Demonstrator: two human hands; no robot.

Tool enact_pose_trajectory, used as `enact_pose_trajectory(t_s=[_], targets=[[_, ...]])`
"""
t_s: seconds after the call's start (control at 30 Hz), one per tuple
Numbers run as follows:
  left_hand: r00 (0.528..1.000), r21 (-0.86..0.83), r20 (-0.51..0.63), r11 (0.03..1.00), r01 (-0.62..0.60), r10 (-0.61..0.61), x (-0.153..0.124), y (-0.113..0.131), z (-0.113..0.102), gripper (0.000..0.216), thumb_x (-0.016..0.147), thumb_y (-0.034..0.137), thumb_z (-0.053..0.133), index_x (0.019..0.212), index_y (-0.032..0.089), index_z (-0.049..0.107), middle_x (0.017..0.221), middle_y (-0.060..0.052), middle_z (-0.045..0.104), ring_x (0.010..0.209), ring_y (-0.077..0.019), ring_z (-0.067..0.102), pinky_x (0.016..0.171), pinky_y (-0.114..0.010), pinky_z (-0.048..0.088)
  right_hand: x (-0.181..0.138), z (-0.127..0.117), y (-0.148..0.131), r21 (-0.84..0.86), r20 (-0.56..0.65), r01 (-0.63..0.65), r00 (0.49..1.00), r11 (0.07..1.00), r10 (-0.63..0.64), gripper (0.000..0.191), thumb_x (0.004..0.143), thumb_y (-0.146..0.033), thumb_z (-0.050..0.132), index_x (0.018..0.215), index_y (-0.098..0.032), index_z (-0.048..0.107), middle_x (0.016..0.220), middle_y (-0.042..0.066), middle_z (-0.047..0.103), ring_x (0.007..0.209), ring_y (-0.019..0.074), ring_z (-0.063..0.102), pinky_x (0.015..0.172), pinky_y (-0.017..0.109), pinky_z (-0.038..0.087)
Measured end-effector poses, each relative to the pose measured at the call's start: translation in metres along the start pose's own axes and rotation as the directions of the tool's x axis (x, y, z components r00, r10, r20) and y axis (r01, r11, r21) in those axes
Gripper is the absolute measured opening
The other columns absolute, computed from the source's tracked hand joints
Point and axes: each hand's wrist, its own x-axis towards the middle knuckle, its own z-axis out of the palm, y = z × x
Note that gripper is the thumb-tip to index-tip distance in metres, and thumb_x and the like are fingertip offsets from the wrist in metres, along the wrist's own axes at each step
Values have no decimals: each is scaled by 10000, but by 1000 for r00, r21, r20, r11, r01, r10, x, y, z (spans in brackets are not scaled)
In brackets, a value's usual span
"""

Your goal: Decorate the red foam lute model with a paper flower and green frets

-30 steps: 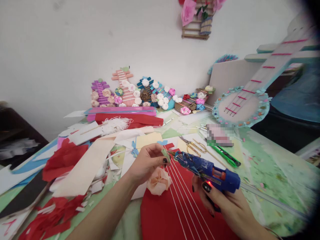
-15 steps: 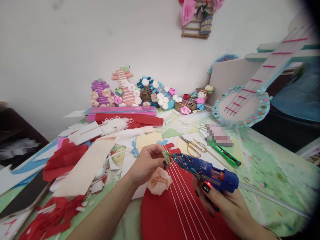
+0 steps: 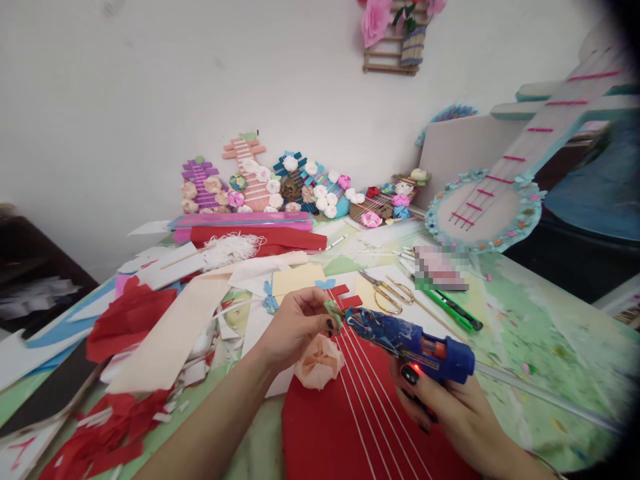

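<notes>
My left hand (image 3: 295, 328) pinches a small green paper leaf (image 3: 332, 311) above a red card guitar shape (image 3: 350, 427) strung with white threads. My right hand (image 3: 450, 417) grips a blue hot glue gun (image 3: 415, 341), its nozzle touching the leaf. A peach paper flower (image 3: 319, 361) sits on the red card just below my left hand.
Gold scissors (image 3: 387, 293) and a green utility knife (image 3: 450, 308) lie beyond the glue gun. Red crepe paper (image 3: 125, 320) and cream paper strips (image 3: 170, 340) are piled at left. Small decorated guitars (image 3: 300, 190) line the wall. A large white guitar model (image 3: 485, 213) leans at right.
The glue gun has shifted slightly left and lower, its nozzle closing onto the green leaf. My left hand has stayed nearly still.
</notes>
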Motion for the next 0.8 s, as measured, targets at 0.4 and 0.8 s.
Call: enact_pose_trajectory(t_s=[0.4, 0.8], targets=[[1000, -37, -30, 999, 5, -6, 0, 2, 1, 221, 541, 146, 812, 638, 111, 616, 570, -9, 646, 499, -76, 562, 494, -165, 438, -2, 0, -2, -76, 14, -30, 999, 997, 31, 406, 863, -531, 398, 645, -190, 368, 512, -58, 325, 437, 62, 275, 415, 216, 231], [1000, -47, -12, 999, -27, 27, 1, 0, -2, 197, 590, 192, 797, 649, 114, 626, 586, -17, 642, 523, -82, 551, 516, -182, 421, -6, -2, -3, -77, -15, -35, 999, 996, 34, 363, 867, -508, 418, 726, -173, 433, 545, -59, 338, 440, 54, 283, 418, 211, 215]])
